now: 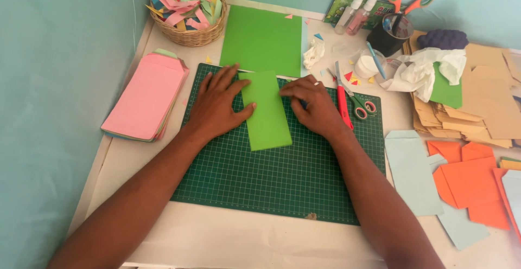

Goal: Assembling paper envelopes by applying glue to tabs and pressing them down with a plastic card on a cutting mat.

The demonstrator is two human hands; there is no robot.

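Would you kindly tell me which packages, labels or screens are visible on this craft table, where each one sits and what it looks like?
Printed green package: flat and rectangular, lying against the back wall behind the spray bottles, green with small coloured pictures.
Two small spray bottles: lying across that package, clear bodies with white tops, one tinted pink; any labels are too small to tell.
No screens or signs are in view.

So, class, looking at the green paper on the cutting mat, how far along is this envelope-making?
Done: a pink stack of finished envelopes lies at the mat's left. In hand: the left hand and right hand press a folded green paper. Left: the green sheet behind lies unfolded.
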